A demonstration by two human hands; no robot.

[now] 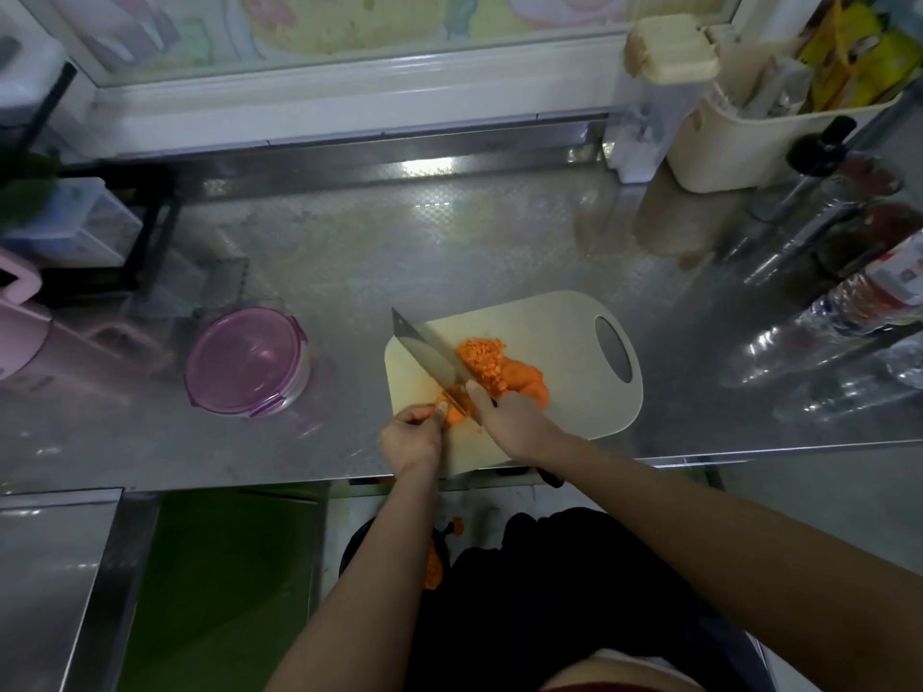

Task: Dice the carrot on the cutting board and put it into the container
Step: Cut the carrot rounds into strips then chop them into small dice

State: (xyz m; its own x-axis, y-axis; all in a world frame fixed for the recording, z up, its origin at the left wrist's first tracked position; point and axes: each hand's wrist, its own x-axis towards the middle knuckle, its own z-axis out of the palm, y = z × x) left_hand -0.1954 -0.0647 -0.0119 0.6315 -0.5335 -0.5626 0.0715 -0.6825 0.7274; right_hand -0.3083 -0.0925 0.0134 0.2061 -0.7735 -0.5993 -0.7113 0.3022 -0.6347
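1. The uncut carrot piece (pixel 453 416) lies at the near left corner of the cutting board (pixel 559 322); it is mostly hidden, so its long axis cannot be told.
2. The left hand (pixel 412 437) pinches it with curled fingers.
3. The right hand (pixel 509 424) grips the knife (pixel 429 357), blade pointing away and left.
4. The diced carrot (pixel 482 362) is heaped mid-board.
5. The lidded container (pixel 247 364) sits on the bench (pixel 349 252), left of the board.

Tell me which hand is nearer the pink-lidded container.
Left. The left hand pins carrot right of the container; the right hand, holding the knife, sits farther right.
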